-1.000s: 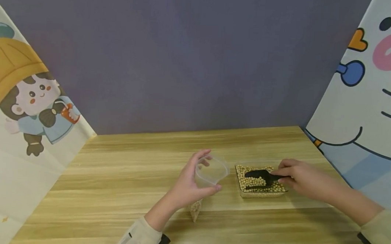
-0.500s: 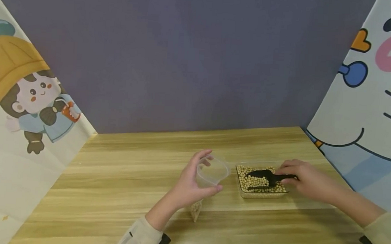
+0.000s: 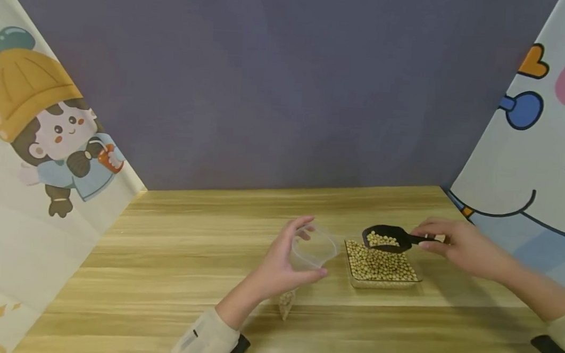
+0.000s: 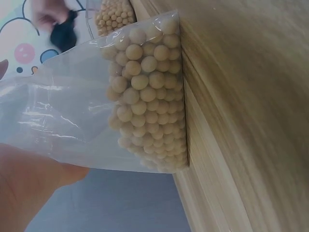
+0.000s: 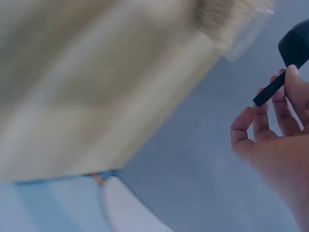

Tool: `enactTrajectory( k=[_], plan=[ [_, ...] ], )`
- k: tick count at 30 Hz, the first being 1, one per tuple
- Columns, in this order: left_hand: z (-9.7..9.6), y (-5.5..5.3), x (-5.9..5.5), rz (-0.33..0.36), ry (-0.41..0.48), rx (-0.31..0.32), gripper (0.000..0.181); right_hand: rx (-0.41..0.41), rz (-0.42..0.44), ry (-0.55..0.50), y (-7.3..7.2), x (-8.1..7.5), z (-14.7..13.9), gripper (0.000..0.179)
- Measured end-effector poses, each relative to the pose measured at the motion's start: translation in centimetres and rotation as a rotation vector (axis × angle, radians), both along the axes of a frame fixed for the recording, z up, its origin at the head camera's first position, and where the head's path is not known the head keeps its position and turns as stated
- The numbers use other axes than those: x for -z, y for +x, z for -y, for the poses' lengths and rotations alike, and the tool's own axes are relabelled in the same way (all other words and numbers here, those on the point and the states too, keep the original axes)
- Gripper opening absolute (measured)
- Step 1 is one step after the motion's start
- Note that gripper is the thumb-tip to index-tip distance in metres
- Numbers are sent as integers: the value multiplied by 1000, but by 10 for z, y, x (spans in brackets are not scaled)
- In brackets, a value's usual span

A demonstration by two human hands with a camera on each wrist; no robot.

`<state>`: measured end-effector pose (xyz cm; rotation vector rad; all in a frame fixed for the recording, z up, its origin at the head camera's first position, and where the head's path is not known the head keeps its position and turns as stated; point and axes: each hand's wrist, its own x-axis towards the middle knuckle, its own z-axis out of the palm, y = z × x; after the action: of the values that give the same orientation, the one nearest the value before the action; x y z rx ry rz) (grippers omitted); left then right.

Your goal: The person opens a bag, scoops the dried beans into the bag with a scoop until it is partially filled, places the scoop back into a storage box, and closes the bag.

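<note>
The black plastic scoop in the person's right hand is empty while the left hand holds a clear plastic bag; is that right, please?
The black plastic scoop is not empty: the head view shows small round yellowish balls in it. The right hand does hold it, and the left hand holds the clear plastic bag.

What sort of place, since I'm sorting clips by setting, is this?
Likely an indoor booth or staged corner: a wood-grain table before a plain grey backdrop, with cartoon-printed panels on both sides.
</note>
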<state>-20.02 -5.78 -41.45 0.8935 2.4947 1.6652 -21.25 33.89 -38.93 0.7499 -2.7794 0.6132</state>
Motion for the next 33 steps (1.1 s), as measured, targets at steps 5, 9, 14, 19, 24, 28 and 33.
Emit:
enactTrajectory(
  k=[5, 9, 14, 19, 24, 28, 33],
  plan=[
    [-2, 0, 1, -4, 6, 3, 102, -15, -75, 64, -2, -48, 27, 29],
    [-2, 0, 1, -2, 3, -2, 103, -70, -74, 144, 2, -83, 61, 28],
    [-2, 0, 2, 23, -8, -4, 104, -205, -249, 300, 10, -104, 102, 27],
    [-2, 1, 1, 56, -6, -2, 102, -251, -460, 513, 20, -111, 128, 43],
    [-2, 0, 1, 36, 12, 6, 97, -309, -511, 556, 24, -107, 143, 45],
    [-2, 0, 0, 18, 23, 22, 97, -356, -453, 577, 24, -99, 156, 45],
    [-3, 0, -1, 27, 18, 44, 100, -427, -374, 645, 23, -91, 173, 46]
  ],
)
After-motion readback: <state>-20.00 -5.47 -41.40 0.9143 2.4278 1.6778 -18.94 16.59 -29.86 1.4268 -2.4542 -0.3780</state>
